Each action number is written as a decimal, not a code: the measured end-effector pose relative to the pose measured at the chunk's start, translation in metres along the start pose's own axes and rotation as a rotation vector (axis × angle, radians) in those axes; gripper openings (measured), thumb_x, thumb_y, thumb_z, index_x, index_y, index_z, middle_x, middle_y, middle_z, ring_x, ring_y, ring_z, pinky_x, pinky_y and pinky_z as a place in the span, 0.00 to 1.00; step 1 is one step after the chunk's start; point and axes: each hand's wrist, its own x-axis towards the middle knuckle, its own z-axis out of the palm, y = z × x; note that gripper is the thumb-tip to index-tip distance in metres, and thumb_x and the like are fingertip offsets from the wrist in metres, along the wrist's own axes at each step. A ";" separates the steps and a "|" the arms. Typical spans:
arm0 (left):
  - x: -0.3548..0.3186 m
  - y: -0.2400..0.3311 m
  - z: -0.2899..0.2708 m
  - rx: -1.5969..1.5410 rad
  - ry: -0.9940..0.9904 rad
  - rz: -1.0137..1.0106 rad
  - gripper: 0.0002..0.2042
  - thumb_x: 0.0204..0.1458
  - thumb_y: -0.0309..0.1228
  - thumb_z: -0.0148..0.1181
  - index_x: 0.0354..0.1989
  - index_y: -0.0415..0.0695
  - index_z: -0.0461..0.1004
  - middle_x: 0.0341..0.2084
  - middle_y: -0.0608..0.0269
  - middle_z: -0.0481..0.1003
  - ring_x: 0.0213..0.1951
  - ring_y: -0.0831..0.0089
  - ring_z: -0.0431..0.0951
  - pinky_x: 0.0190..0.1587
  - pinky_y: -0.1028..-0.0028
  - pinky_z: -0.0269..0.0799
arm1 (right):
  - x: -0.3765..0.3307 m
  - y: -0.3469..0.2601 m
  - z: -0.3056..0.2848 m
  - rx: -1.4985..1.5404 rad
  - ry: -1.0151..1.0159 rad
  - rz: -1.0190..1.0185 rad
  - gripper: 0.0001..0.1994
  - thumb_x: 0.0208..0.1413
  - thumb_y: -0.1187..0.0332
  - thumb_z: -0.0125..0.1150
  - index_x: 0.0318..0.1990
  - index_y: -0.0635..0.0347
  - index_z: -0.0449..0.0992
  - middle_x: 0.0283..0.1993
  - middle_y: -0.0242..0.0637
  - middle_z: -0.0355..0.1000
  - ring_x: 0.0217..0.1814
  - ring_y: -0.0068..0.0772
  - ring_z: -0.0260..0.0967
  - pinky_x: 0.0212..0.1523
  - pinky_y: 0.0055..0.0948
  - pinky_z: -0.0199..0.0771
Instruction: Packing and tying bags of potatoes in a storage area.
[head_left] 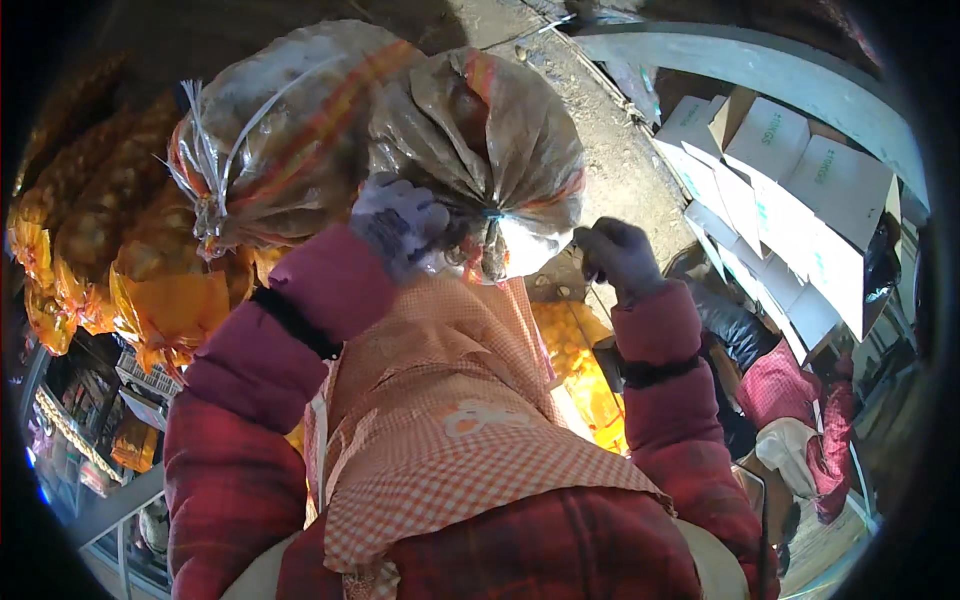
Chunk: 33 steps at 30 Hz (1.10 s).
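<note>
A full brown, see-through plastic sack (535, 130) with orange-red stripes stands before me, its top gathered and bound by a thin bluish tie (492, 215). My left hand (400, 220), in a grey-white glove, is closed on the bunched plastic just left of that tie. To the right of the sack and apart from it, my gloved right hand (622, 257) is curled closed; whatever its fingers hold, if anything, is hidden. Against the first sack leans a second striped sack (300, 120), its neck bound with white ties (212, 185).
Orange net bags (165, 290) of round produce are piled at the left, and another orange bag (585, 350) lies below my right hand. White cartons (800, 190) stand at the right. Near them is another person's red checked sleeve (775, 385).
</note>
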 end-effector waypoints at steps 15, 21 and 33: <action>0.046 0.017 -0.024 -1.868 -0.188 -0.647 0.20 0.51 0.47 0.52 0.21 0.41 0.72 0.18 0.62 0.73 0.14 0.80 0.64 0.16 0.79 0.56 | 0.020 -0.036 0.045 1.001 -0.685 -0.345 0.20 0.62 0.56 0.40 0.17 0.50 0.57 0.11 0.24 0.51 0.13 0.22 0.51 0.16 0.23 0.51; 0.027 -0.021 -0.050 -0.908 -0.236 -0.566 0.15 0.54 0.40 0.53 0.32 0.39 0.74 0.24 0.65 0.72 0.25 0.79 0.70 0.26 0.77 0.65 | 0.037 -0.039 0.020 0.730 -0.513 -0.416 0.17 0.57 0.60 0.46 0.17 0.50 0.59 0.10 0.25 0.52 0.10 0.22 0.48 0.13 0.24 0.47; -0.009 0.016 -0.048 -0.772 0.138 -0.495 0.11 0.51 0.24 0.55 0.43 0.37 0.70 0.37 0.59 0.71 0.38 0.75 0.72 0.36 0.76 0.69 | 0.039 -0.044 0.022 0.856 -0.427 -0.290 0.18 0.61 0.53 0.42 0.23 0.52 0.61 0.14 0.23 0.50 0.12 0.18 0.46 0.14 0.18 0.45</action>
